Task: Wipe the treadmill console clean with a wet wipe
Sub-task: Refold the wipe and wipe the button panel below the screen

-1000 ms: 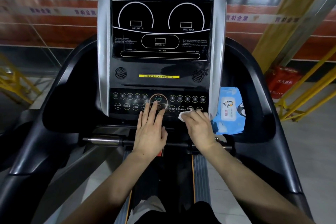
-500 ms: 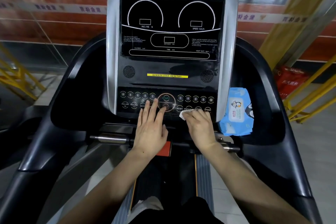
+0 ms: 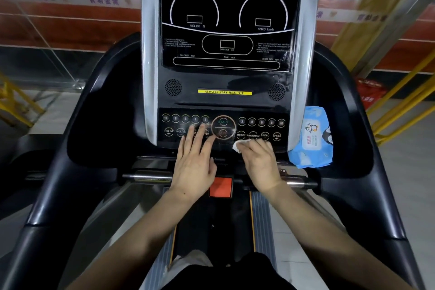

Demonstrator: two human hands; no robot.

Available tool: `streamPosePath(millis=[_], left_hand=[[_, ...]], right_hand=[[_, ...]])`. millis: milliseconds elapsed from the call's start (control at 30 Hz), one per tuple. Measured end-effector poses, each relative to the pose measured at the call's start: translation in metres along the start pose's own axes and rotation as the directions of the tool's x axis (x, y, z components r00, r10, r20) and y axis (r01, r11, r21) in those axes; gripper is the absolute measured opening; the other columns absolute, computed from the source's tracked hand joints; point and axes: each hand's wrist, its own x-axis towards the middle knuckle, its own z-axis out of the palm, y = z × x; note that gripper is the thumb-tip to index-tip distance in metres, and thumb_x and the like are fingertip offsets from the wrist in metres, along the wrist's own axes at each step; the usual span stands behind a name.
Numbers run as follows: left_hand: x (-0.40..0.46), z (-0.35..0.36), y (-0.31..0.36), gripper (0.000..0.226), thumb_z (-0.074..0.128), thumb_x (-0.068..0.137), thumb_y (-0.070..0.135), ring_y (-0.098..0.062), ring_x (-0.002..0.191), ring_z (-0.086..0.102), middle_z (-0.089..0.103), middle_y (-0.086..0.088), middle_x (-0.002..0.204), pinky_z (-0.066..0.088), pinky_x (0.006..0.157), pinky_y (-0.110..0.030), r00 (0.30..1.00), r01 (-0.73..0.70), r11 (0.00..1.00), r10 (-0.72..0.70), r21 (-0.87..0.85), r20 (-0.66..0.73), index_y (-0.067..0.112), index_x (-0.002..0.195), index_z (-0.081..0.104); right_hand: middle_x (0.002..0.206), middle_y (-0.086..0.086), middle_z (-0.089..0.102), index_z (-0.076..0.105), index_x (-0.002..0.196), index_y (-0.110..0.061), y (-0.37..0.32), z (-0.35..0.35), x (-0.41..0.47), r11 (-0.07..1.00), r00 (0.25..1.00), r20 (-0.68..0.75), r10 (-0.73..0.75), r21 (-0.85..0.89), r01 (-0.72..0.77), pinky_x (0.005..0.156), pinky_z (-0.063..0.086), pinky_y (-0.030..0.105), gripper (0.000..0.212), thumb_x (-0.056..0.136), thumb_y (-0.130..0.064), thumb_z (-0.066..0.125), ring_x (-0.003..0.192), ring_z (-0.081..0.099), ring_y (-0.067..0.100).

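Note:
The black treadmill console [image 3: 223, 82] with silver side strips fills the middle of the head view. Its button panel [image 3: 259, 125] runs along the bottom. My right hand [image 3: 261, 162] presses a white wet wipe [image 3: 239, 146] against the panel's lower edge, below the RESET and PROGRAM buttons. Only a corner of the wipe shows past my fingers. My left hand [image 3: 194, 160] lies flat with fingers spread on the left buttons, beside the round START dial [image 3: 223, 127]. Wet smears show around the dial.
A blue pack of wet wipes [image 3: 312, 139] lies in the right-hand console tray. A red safety key block [image 3: 220, 186] sits under the console between chrome grip bars [image 3: 150, 176]. Black handrails [image 3: 388, 183] flank both sides. Yellow railings [image 3: 404, 101] stand on the right.
My right hand has slid the wipe leftward along the panel's lower edge, from under the SPEED buttons toward RESET. My left hand has shifted left off the dial. The camera has moved closer.

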Motion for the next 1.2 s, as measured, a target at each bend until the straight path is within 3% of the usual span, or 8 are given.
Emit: streamPosePath(millis=[133,300,500,633,767,867,967,1200], left_hand=[[-0.002,-0.005,-0.005,0.065,0.057,0.096,0.019,-0.03,0.161,-0.002,0.018,-0.01,0.172,0.016,0.129,-0.054,0.999,-0.034,0.999,0.034,0.016,0.022,0.017,0.157,0.033],[-0.002,-0.009,-0.013,0.063,0.057,0.095,0.018,-0.031,0.161,0.003,0.025,-0.012,0.169,0.016,0.129,-0.054,0.998,-0.057,0.998,0.056,0.022,0.034,0.015,0.155,0.037],[-0.002,-0.015,-0.026,0.063,0.057,0.094,0.017,-0.032,0.161,0.002,0.021,-0.012,0.17,0.018,0.128,-0.055,0.999,-0.039,0.999,0.039,-0.007,0.023,0.014,0.154,0.039],[-0.001,-0.017,-0.03,0.063,0.057,0.095,0.017,-0.031,0.161,-0.002,0.018,-0.011,0.172,0.015,0.129,-0.053,0.998,-0.048,0.999,0.048,0.008,0.034,0.016,0.155,0.037],[-0.001,-0.02,-0.03,0.062,0.056,0.095,0.017,-0.031,0.161,-0.001,0.019,-0.011,0.171,0.012,0.13,-0.052,0.998,-0.046,0.999,0.045,0.017,0.032,0.016,0.154,0.038],[-0.001,-0.023,-0.034,0.062,0.055,0.095,0.017,-0.031,0.161,-0.001,0.019,-0.011,0.171,0.012,0.13,-0.052,0.999,-0.035,0.999,0.035,0.014,0.034,0.016,0.155,0.037],[-0.002,-0.025,-0.038,0.063,0.056,0.096,0.018,-0.031,0.161,-0.002,0.019,-0.011,0.171,0.013,0.129,-0.053,0.999,-0.031,0.999,0.031,0.012,0.038,0.016,0.155,0.036],[0.003,-0.029,-0.049,0.061,0.057,0.094,0.018,-0.033,0.161,0.001,0.021,-0.012,0.171,0.017,0.128,-0.056,0.998,-0.046,0.999,0.045,0.016,0.032,0.015,0.153,0.039]], right_hand=[[0.099,-0.004,0.073,0.076,0.098,-0.016,0.001,-0.002,0.032,1.0,1.0,-0.009,-0.016,-0.003,0.016,0.074,0.048,0.041,0.014,0.091,-0.007,0.069,0.081,0.063,0.024],[0.091,-0.002,0.067,0.076,0.096,-0.014,-0.006,0.001,0.079,0.993,0.987,-0.119,0.105,-0.035,-0.11,0.072,0.043,0.037,0.018,0.087,-0.001,0.068,0.079,0.054,0.021],[0.101,-0.004,0.072,0.077,0.103,-0.014,-0.021,0.012,0.008,1.0,1.0,0.019,0.005,-0.002,-0.005,0.075,0.046,0.035,0.022,0.088,0.002,0.073,0.085,0.062,0.021],[0.099,-0.002,0.074,0.076,0.098,-0.013,-0.021,0.008,0.042,1.0,1.0,0.002,0.001,0.004,-0.001,0.073,0.046,0.039,0.016,0.089,-0.003,0.069,0.082,0.063,0.024],[0.082,0.003,0.064,0.077,0.097,-0.01,-0.022,0.008,0.09,0.992,0.987,-0.104,0.119,-0.026,-0.122,0.07,0.044,0.038,0.021,0.084,0.004,0.071,0.075,0.055,0.025],[0.092,0.001,0.068,0.076,0.098,-0.011,-0.029,0.01,0.068,0.997,0.993,-0.089,0.077,-0.02,-0.079,0.072,0.043,0.037,0.022,0.084,0.005,0.071,0.083,0.052,0.019],[0.102,-0.003,0.073,0.075,0.1,-0.015,-0.037,0.014,0.025,1.0,1.0,-0.008,0.018,-0.005,-0.018,0.072,0.049,0.04,0.026,0.084,0.005,0.076,0.085,0.061,0.021],[0.094,-0.002,0.072,0.077,0.093,-0.014,-0.038,0.015,0.069,0.997,0.996,-0.044,0.077,0.001,-0.077,0.071,0.046,0.04,0.02,0.086,0.004,0.075,0.078,0.062,0.024]])
